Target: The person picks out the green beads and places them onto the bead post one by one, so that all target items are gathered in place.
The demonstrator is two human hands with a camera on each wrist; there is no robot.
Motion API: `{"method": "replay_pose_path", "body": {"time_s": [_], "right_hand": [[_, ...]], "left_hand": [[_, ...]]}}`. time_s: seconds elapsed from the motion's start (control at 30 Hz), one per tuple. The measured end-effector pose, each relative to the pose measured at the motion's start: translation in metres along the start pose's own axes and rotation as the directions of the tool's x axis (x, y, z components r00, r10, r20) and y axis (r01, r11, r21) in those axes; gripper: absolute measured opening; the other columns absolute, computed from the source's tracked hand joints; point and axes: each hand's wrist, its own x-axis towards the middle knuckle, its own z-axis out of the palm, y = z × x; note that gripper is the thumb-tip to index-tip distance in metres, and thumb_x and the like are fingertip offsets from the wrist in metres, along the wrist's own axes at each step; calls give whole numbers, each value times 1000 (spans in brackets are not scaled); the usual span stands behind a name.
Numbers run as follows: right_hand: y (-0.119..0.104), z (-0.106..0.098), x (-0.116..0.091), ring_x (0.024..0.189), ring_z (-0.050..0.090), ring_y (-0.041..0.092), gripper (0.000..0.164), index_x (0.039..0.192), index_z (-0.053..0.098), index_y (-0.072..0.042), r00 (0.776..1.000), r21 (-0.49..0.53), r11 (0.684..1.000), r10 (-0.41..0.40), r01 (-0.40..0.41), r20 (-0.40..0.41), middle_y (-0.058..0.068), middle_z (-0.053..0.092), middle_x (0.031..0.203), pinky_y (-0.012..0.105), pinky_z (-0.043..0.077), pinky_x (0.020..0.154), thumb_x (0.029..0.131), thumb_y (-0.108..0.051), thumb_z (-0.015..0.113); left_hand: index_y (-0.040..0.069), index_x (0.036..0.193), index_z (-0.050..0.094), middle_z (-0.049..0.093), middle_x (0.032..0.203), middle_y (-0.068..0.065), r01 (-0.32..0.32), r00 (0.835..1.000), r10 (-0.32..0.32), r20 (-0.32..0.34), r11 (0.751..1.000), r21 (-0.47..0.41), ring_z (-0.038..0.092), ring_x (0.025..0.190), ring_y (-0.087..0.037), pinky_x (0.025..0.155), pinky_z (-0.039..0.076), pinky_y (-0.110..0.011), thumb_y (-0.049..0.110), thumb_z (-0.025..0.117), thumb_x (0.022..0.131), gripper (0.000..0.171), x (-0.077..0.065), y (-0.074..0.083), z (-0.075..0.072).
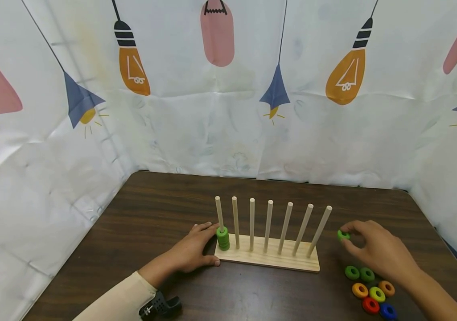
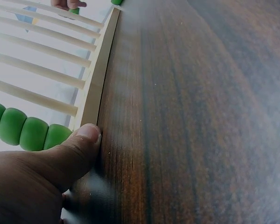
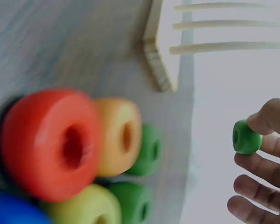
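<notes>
A wooden peg board [image 1: 266,257] with a row of upright pegs stands on the table. Several green beads [image 1: 223,239] are stacked on its leftmost peg, also visible as green beads [image 2: 33,133] in the left wrist view. My left hand [image 1: 192,250] holds the board's left end, with the thumb [image 2: 86,135] against the front edge and the other fingers towards the back. To the right of the board, my right hand [image 1: 380,247] pinches a green bead [image 3: 246,136] between thumb and fingertips, raised above the table.
Loose beads lie grouped at the table's right: two green beads [image 1: 359,273], two orange beads [image 1: 360,290], a yellow-green bead [image 1: 377,294], a red bead [image 1: 370,305] and a blue bead [image 1: 388,311]. A printed curtain [image 1: 212,133] hangs behind the dark wooden table [image 1: 164,191].
</notes>
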Motion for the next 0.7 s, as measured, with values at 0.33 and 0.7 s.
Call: {"method": "replay_pose_path", "body": {"time_s": [0.33,0.7], "right_hand": [[-28,-26,8,82,62,19,32,116,73,-17,992,-37,997,-73,69,-100,7,69,114,35,50,56,88,-31,83],[-42,-45,13,92,65,28,34,116,73,-18,981,-83,989,-137,126,-137,10,68,117,36,49,56,86,-29,85]], "left_hand": [[8,159,38,40,160,-11,17,1000,-17,8,1000,1,26,150,-39,121,18,-62,40,84,86,92,0,0,0],[8,159,38,39,160,-11,16,1000,-16,9,1000,-8,25,151,-39,120,19,-63,43,83,86,92,0,0,-1]]}}
